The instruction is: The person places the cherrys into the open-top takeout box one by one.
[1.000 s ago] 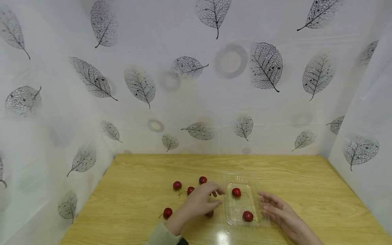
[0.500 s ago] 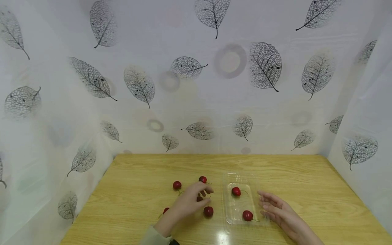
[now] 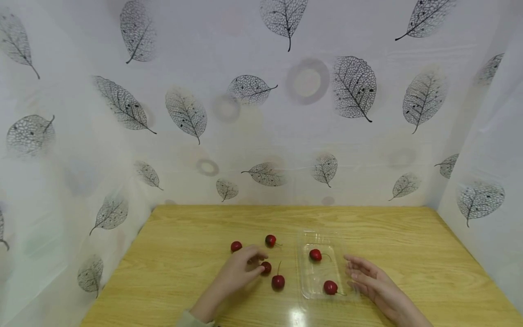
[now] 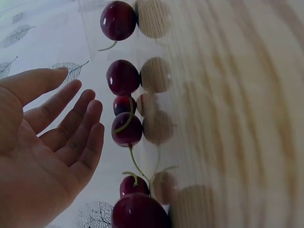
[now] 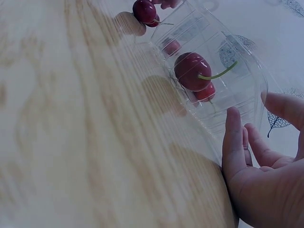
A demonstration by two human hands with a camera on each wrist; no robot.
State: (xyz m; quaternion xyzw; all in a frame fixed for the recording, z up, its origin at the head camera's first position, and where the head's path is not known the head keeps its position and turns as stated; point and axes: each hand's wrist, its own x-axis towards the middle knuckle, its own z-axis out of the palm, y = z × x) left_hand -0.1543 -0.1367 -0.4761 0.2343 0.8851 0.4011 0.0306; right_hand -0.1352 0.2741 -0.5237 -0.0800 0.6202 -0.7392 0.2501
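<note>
My left hand (image 3: pixel 239 270) hovers low over the loose cherries left of the box. Its fingers are loosely bent, and the left wrist view shows nothing in the palm (image 4: pixel 38 175). Closest to its fingertips is a dark red cherry (image 3: pixel 266 268); another cherry (image 3: pixel 278 282) with an upright stem lies just right of it. A clear plastic box (image 3: pixel 303 277) holds two stemmed cherries, one toward the back (image 3: pixel 315 255) and one near the front (image 3: pixel 330 287). Beside the box's right wall, my right hand (image 3: pixel 377 287) rests on its edge with relaxed fingers, holding nothing.
Behind the left hand lie a cherry (image 3: pixel 270 240) and a partly covered cherry (image 3: pixel 236 246). The wood-grain table (image 3: pixel 188 231) is enclosed at the back and sides by white leaf-print sheeting (image 3: pixel 282 122).
My left hand has moved left, away from the box, uncovering the cherries near its fingertips. Its forearm now covers the leftmost cherry. My right hand has stayed in place.
</note>
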